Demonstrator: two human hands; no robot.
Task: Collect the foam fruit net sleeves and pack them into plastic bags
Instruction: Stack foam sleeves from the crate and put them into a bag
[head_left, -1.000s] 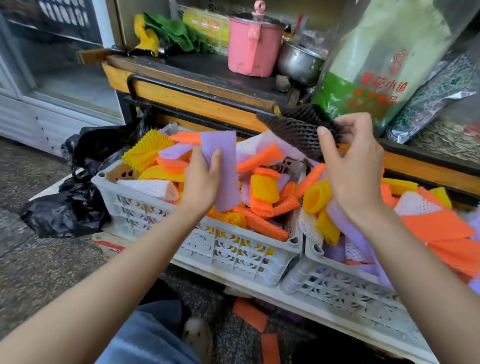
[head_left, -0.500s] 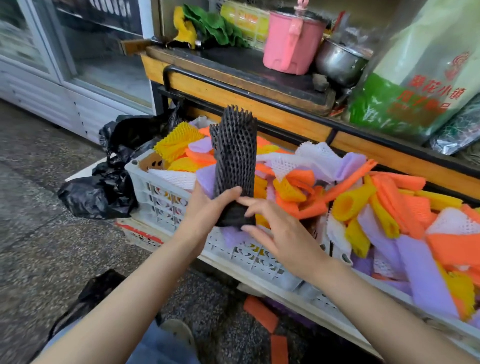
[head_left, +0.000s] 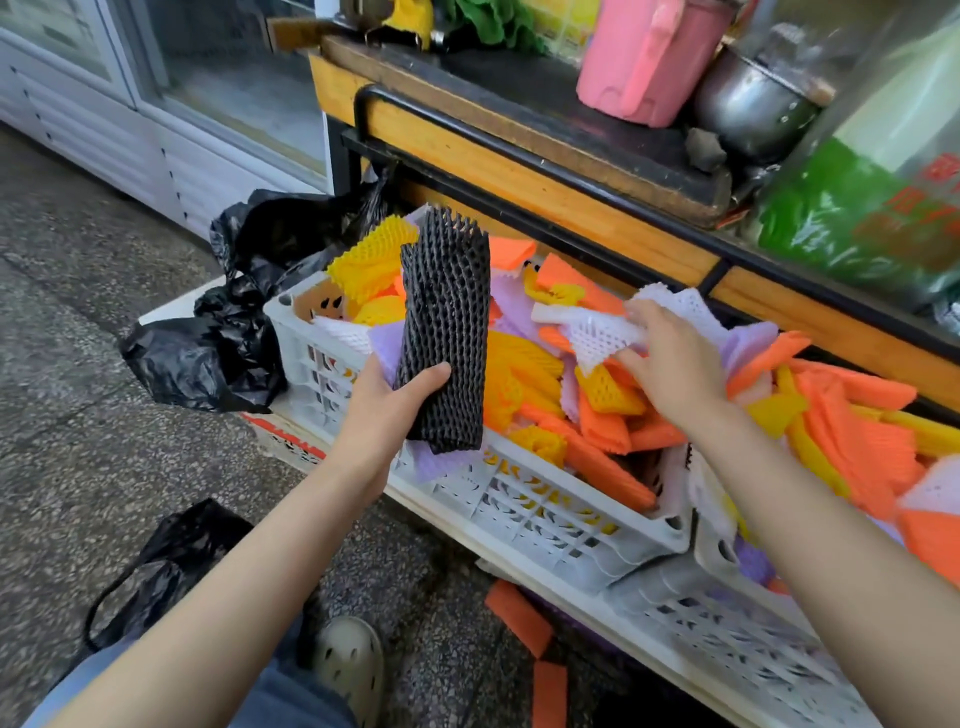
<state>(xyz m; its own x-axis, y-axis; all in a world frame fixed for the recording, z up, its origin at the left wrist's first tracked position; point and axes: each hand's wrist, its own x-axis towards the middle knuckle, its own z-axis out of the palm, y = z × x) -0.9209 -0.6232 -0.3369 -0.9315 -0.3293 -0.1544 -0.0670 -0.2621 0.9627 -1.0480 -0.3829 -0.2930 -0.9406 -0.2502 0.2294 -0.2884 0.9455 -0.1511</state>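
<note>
Packing looks barely begun: only a couple of sleeves are in hand and none shows inside a bag. The left hand (head_left: 387, 400), at centre frame, grips the lower end of a black net sleeve (head_left: 447, 322), thumb across its front and fingers curled behind, holding it upright with a purple sleeve (head_left: 385, 344) stacked against its back. To the right, the right hand (head_left: 670, 358) reaches into the pile and pinches a white net sleeve (head_left: 597, 332), fingers over it and thumb beneath; how firm that hold is I cannot tell. Below both hands, the white crate (head_left: 519, 504) is heaped with orange, yellow, purple and white sleeves, as is the second crate (head_left: 753, 639) at lower right. Two orange sleeves (head_left: 519, 618) lie on the floor at bottom centre. A black plastic bag (head_left: 208, 358) sits crumpled just left of the crate, another (head_left: 166, 566) at lower left.
</note>
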